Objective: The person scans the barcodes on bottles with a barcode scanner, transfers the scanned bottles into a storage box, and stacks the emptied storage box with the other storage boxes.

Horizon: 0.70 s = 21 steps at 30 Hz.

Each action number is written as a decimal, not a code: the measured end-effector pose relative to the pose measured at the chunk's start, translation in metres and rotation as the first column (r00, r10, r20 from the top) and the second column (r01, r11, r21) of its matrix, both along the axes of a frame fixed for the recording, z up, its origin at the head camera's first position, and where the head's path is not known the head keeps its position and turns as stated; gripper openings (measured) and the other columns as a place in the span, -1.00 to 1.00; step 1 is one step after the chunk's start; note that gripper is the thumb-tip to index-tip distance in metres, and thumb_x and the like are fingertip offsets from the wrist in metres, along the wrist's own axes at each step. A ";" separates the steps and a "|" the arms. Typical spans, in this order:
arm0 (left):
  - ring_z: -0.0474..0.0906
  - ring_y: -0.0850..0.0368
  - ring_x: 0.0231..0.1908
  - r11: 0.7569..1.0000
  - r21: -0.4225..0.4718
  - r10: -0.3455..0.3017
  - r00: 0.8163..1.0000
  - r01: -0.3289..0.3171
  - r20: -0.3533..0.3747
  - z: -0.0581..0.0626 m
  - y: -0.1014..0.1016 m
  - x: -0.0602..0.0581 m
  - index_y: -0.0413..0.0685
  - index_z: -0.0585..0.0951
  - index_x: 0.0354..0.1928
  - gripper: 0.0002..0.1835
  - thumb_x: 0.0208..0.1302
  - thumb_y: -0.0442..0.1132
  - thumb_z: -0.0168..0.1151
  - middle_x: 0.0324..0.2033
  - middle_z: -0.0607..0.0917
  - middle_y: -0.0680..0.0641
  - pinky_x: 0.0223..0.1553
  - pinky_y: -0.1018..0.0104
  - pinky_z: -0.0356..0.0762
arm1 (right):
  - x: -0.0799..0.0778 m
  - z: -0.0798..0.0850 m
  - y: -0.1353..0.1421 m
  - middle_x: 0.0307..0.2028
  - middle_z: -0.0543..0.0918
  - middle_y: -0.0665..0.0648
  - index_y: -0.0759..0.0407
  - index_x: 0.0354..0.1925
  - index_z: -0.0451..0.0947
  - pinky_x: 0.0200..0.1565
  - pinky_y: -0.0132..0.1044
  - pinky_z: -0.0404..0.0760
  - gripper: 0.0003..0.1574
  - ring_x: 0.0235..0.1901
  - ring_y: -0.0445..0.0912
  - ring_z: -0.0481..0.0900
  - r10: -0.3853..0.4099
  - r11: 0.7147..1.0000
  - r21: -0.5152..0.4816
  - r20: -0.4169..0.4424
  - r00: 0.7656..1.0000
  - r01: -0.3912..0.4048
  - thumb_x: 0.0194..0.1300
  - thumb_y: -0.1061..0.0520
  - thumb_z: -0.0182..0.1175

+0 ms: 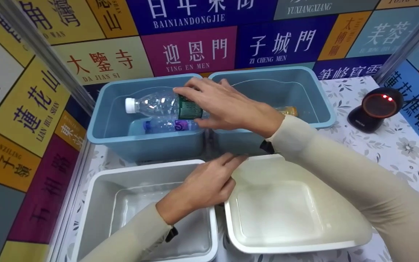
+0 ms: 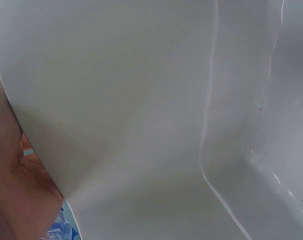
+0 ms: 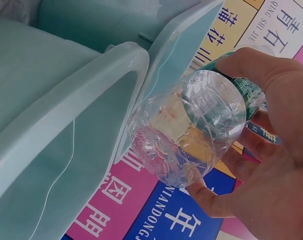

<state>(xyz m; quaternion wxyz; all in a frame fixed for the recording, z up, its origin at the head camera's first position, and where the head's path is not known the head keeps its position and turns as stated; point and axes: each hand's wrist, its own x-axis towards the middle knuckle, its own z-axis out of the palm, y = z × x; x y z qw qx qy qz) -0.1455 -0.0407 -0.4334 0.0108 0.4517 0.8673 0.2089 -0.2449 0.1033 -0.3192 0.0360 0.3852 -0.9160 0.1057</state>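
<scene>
My right hand (image 1: 227, 105) grips a clear plastic bottle (image 1: 158, 104) with a white cap and green label. It lies sideways above the left blue bin (image 1: 147, 140), cap toward the left. The bottle's clear base (image 3: 186, 130) faces the camera in the right wrist view, fingers and thumb around its side. Below it, inside that bin, lies a smaller bottle (image 1: 162, 125) with a blue cap and purple label. My left hand (image 1: 206, 182) holds nothing, its fingers loosely extended over the adjoining corners of the two white bins. In the left wrist view, a bin wall partly hides this hand (image 2: 21, 185).
The right blue bin (image 1: 327, 122) contains an item with an amber part (image 1: 287, 110). In front stand a left white bin (image 1: 95, 203) and a right white bin (image 1: 286, 249). A black scanner (image 1: 375, 109) with red lights stands at right on the floral-patterned table (image 1: 406, 153).
</scene>
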 end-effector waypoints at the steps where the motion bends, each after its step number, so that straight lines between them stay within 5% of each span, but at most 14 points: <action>1: 0.72 0.07 0.06 1.000 0.002 0.000 1.000 -0.001 0.000 0.000 0.000 0.000 0.00 0.47 0.56 -0.37 0.45 -0.30 0.10 0.24 0.69 -0.09 0.00 0.07 0.77 | -0.001 0.000 -0.002 0.47 0.44 0.09 -0.11 0.71 0.15 0.25 0.26 0.56 0.07 0.39 0.04 0.44 0.003 1.000 0.002 0.002 1.000 -0.003 0.44 -0.11 0.43; 14: 0.71 0.07 0.08 1.000 -0.011 0.004 1.000 -0.004 0.000 0.000 -0.001 0.000 0.01 0.43 0.59 -0.35 0.47 -0.27 0.09 0.28 0.67 -0.10 -0.01 0.08 0.77 | -0.010 0.001 -0.018 0.44 0.45 0.08 -0.13 0.70 0.17 0.40 0.40 0.46 0.05 0.32 -0.01 0.46 0.019 1.000 0.011 0.100 0.995 -0.020 0.44 -0.15 0.42; 21: 0.71 0.06 0.14 1.000 -0.003 0.003 1.000 -0.003 0.004 0.001 -0.001 0.001 0.02 0.42 0.60 -0.35 0.48 -0.27 0.07 0.33 0.65 -0.11 0.00 0.07 0.77 | -0.015 0.002 -0.032 0.40 0.48 0.09 -0.09 0.68 0.19 0.26 0.18 0.62 0.03 0.26 0.00 0.48 0.061 0.998 0.008 0.098 0.993 -0.062 0.44 -0.18 0.41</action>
